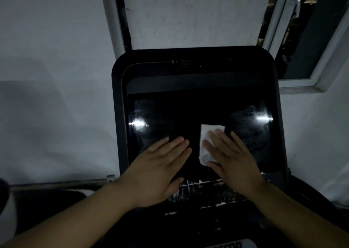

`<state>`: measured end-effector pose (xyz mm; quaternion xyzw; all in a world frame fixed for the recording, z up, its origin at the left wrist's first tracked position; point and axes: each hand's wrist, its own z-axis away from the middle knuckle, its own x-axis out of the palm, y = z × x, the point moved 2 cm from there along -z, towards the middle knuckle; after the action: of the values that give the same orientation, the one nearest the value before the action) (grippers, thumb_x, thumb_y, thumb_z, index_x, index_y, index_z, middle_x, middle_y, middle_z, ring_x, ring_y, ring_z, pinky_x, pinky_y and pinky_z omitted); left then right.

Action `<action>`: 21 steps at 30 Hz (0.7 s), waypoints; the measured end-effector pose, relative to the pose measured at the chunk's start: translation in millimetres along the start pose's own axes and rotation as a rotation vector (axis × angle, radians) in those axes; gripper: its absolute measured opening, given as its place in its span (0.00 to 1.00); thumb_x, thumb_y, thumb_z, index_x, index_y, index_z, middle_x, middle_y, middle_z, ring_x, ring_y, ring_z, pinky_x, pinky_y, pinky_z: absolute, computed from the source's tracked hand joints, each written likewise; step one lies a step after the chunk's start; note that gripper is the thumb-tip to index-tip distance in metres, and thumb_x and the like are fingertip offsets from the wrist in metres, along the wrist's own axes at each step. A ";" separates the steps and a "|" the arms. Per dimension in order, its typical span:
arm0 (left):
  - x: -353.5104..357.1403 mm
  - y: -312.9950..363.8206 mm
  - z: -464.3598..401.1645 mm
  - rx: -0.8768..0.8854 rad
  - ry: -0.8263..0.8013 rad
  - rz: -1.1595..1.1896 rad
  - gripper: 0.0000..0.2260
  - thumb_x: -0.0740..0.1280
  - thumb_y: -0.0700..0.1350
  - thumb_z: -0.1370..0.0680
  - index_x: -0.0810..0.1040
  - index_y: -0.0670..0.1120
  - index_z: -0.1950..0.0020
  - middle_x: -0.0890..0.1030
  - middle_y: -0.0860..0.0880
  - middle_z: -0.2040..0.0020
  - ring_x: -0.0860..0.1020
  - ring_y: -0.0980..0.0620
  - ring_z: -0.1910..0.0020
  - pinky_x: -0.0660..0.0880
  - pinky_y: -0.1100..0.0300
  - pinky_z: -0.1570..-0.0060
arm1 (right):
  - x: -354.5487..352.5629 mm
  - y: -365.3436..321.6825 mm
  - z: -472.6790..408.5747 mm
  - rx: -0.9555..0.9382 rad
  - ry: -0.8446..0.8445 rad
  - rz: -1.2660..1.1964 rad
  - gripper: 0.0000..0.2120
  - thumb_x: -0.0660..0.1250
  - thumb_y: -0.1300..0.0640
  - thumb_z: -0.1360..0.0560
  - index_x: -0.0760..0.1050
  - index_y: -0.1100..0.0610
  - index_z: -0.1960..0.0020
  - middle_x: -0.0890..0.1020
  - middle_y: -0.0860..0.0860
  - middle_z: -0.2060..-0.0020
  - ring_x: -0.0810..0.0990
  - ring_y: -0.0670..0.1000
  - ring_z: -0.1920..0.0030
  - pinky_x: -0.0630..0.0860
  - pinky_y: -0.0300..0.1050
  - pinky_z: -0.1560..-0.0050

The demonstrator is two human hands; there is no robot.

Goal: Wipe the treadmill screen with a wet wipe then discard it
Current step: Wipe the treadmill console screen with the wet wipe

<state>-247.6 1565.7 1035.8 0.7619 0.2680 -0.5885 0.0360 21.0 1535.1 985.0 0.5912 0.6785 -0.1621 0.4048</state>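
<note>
The treadmill's dark glossy screen [170, 113] fills the middle of the head view inside a black console frame [118, 96]. A white wet wipe [206, 134] lies flat on the screen right of centre. My right hand [230, 159] presses on the wipe with its fingers spread flat, covering the wipe's lower right part. My left hand [160, 168] rests flat on the screen's lower left with nothing under it. Two bright light reflections show on the glass at left and right.
A white wall [56, 59] stands behind the console. An open window frame [309, 77] is at the upper right. Below the screen the console's lower panel [198, 193] shows white scuffed marks. A thin rail [56, 183] runs along the left.
</note>
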 end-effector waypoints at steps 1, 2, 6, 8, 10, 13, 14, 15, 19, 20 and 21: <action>4.9 8.5 8.7 -0.013 -0.004 0.001 0.31 0.58 0.59 0.17 0.62 0.43 0.18 0.60 0.44 0.18 0.55 0.48 0.18 0.54 0.48 0.21 | -0.2 -1.4 0.2 0.023 -0.003 0.000 0.29 0.67 0.48 0.19 0.67 0.56 0.21 0.64 0.55 0.20 0.61 0.58 0.19 0.62 0.64 0.23; 10.8 17.6 19.0 -0.028 -0.012 0.004 0.31 0.59 0.59 0.17 0.63 0.43 0.19 0.61 0.44 0.18 0.56 0.48 0.18 0.54 0.48 0.22 | 0.9 -7.1 -1.4 0.036 -0.005 -0.006 0.28 0.67 0.48 0.19 0.67 0.56 0.22 0.65 0.56 0.20 0.61 0.58 0.19 0.62 0.64 0.22; 46.5 56.6 61.3 -0.051 -0.059 0.024 0.30 0.64 0.59 0.20 0.71 0.43 0.23 0.69 0.44 0.22 0.64 0.47 0.21 0.59 0.47 0.25 | 1.2 -20.8 -6.2 -0.035 -0.014 0.005 0.26 0.65 0.48 0.19 0.70 0.57 0.23 0.68 0.56 0.21 0.64 0.59 0.20 0.62 0.64 0.23; 69.4 71.6 79.5 -0.037 -0.054 -0.002 0.28 0.63 0.59 0.21 0.75 0.43 0.26 0.74 0.44 0.25 0.69 0.46 0.24 0.62 0.47 0.28 | -1.9 -12.4 -5.1 0.007 0.008 0.006 0.26 0.65 0.48 0.19 0.71 0.57 0.24 0.68 0.56 0.22 0.64 0.59 0.21 0.62 0.65 0.23; 93.7 81.8 96.7 -0.014 -0.055 -0.056 0.26 0.60 0.59 0.20 0.77 0.44 0.29 0.78 0.44 0.28 0.74 0.46 0.27 0.63 0.48 0.29 | -1.5 -17.5 -5.7 0.055 0.019 -0.010 0.26 0.65 0.49 0.19 0.72 0.58 0.24 0.68 0.57 0.22 0.64 0.59 0.20 0.61 0.64 0.22; 117.9 90.0 115.4 -0.029 -0.043 -0.081 0.23 0.52 0.56 0.15 0.74 0.44 0.29 0.80 0.46 0.30 0.76 0.47 0.29 0.65 0.50 0.30 | 2.7 -36.1 -6.6 0.008 -0.008 -0.022 0.26 0.65 0.49 0.20 0.72 0.58 0.25 0.69 0.56 0.22 0.63 0.58 0.20 0.61 0.64 0.22; 120.7 90.9 118.5 -0.050 -0.020 -0.075 0.24 0.51 0.56 0.15 0.75 0.43 0.29 0.79 0.45 0.30 0.75 0.47 0.29 0.66 0.51 0.31 | 3.1 -36.6 -6.8 0.012 -0.003 -0.029 0.25 0.65 0.49 0.20 0.72 0.57 0.25 0.69 0.56 0.22 0.64 0.58 0.20 0.61 0.64 0.22; 120.7 92.1 119.6 -0.075 0.009 -0.070 0.25 0.52 0.57 0.15 0.76 0.43 0.30 0.79 0.45 0.30 0.75 0.47 0.29 0.67 0.51 0.32 | 2.8 -34.8 -7.2 0.041 0.011 -0.041 0.25 0.65 0.49 0.19 0.73 0.57 0.25 0.69 0.55 0.22 0.64 0.57 0.20 0.61 0.64 0.22; 118.2 94.2 118.3 -0.107 0.066 -0.102 0.25 0.55 0.57 0.16 0.80 0.43 0.31 0.79 0.45 0.29 0.74 0.47 0.28 0.68 0.50 0.33 | 4.5 -45.9 -9.9 0.066 -0.003 -0.055 0.25 0.63 0.48 0.19 0.72 0.58 0.25 0.68 0.56 0.22 0.62 0.58 0.20 0.60 0.64 0.22; 118.0 94.1 118.2 -0.110 0.068 -0.109 0.25 0.55 0.57 0.16 0.80 0.43 0.31 0.79 0.45 0.29 0.74 0.47 0.28 0.68 0.50 0.33 | 4.1 -47.1 -9.5 0.020 -0.012 -0.035 0.26 0.63 0.48 0.20 0.72 0.57 0.25 0.69 0.56 0.22 0.63 0.58 0.20 0.61 0.64 0.22; 118.0 93.6 118.4 -0.115 0.073 -0.107 0.25 0.54 0.57 0.16 0.80 0.43 0.31 0.79 0.45 0.29 0.74 0.48 0.28 0.68 0.50 0.34 | 3.3 -41.6 -8.9 0.000 -0.004 -0.023 0.26 0.63 0.48 0.20 0.73 0.57 0.25 0.70 0.55 0.22 0.65 0.58 0.21 0.61 0.64 0.22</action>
<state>-289.9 1485.2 867.3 0.7640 0.3428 -0.5453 0.0383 -20.9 1533.1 977.4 0.5830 0.6844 -0.1681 0.4043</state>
